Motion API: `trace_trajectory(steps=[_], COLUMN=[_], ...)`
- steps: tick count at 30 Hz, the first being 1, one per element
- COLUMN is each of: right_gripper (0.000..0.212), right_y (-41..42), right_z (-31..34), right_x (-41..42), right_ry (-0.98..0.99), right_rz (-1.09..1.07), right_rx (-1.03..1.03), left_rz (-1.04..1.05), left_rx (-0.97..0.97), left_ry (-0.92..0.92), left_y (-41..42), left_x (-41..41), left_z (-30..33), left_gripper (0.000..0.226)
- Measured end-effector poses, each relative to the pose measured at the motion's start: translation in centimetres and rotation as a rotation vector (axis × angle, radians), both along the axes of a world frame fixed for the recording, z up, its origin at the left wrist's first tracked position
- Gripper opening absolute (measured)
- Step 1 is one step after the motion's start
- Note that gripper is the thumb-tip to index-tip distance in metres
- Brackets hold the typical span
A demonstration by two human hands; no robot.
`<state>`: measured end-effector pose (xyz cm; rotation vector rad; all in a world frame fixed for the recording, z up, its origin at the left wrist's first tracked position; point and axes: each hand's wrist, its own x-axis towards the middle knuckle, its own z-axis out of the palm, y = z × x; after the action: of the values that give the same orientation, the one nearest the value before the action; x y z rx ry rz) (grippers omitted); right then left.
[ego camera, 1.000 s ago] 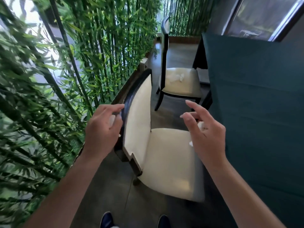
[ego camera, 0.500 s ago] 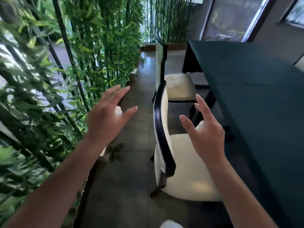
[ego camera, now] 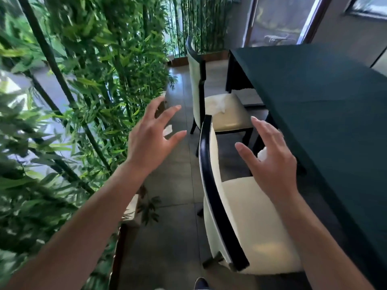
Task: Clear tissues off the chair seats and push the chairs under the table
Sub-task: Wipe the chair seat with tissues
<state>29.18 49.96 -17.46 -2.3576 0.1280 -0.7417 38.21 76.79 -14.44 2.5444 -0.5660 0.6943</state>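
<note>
A tissue (ego camera: 263, 154) is clasped in the right hand (ego camera: 272, 162); another tissue (ego camera: 167, 129) is held by the spread-fingered left hand (ego camera: 149, 141).

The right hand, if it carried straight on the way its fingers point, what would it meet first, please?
Probably the far chair, whose seat has a tissue on it. The right hand points forward and slightly left over the near chair, beside the table. Depth is unclear, so it might pass above the seat.
</note>
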Motion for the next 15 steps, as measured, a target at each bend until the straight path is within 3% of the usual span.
trace_trajectory(steps=[8,15], right_gripper=[0.059,0.066], right_y=[-2.4,-1.3], right_z=[-1.3,-1.6], right_x=[4.7,11.1], right_ry=[0.032,0.045], right_rz=[-0.191,-0.368], right_rx=[-0.129,-0.177], left_rz=[-0.162,-0.381], left_rx=[-0.002,-0.008], left_ry=[-0.009,0.008], left_y=[-3.8,-6.3], left_x=[10.0,20.8], left_z=[-1.3,-3.4], left_gripper=[0.055,0.066])
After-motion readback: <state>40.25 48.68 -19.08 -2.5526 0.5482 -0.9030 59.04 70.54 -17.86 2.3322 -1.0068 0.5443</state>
